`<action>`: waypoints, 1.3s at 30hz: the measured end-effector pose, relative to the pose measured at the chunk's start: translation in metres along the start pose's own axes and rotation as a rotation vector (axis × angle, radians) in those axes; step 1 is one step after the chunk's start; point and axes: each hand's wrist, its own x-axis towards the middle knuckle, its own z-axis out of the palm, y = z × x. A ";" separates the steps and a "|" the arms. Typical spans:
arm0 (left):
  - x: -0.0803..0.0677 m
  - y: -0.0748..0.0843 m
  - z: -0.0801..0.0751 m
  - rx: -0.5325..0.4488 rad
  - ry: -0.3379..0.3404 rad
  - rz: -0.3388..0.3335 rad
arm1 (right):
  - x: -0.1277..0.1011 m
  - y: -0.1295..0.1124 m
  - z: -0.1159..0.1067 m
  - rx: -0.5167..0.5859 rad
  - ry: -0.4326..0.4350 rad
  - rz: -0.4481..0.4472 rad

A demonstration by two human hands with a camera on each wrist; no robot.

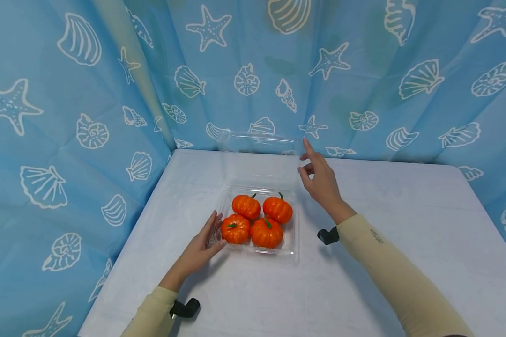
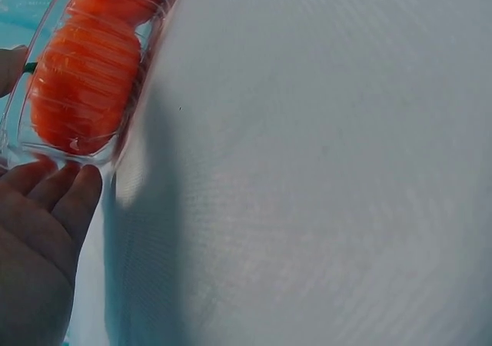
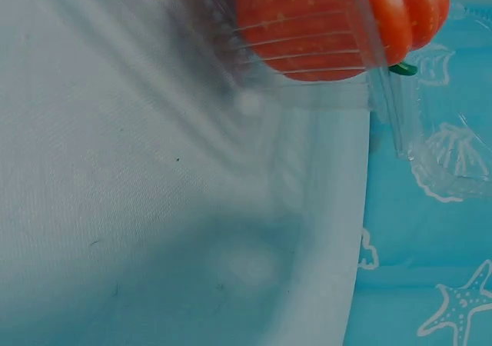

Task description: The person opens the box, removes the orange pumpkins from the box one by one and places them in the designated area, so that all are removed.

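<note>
A clear plastic clamshell box [image 1: 296,238] sits on the table with its transparent lid [image 1: 261,166] raised at the back. Inside stand several small orange pumpkins [image 1: 267,232] with green stems, close together. My left hand [image 1: 198,250] is at the box's left side, fingers fairly straight along the wall and thumb over the front left corner. The left wrist view shows those fingertips [image 2: 88,181] right at the box wall, beside a pumpkin [image 2: 84,88]. My right hand [image 1: 322,182] is at the raised lid's right edge, index finger extended upward; it is out of sight in the right wrist view.
A white cloth covers the table [image 1: 362,281]. Behind it and to the left hangs a blue curtain [image 1: 244,42] printed with shells and starfish. Black wrist mounts [image 1: 329,236] protrude from both sleeves.
</note>
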 end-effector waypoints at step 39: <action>-0.002 0.001 0.002 -0.008 0.009 -0.010 | -0.004 0.038 0.019 0.013 -0.494 0.373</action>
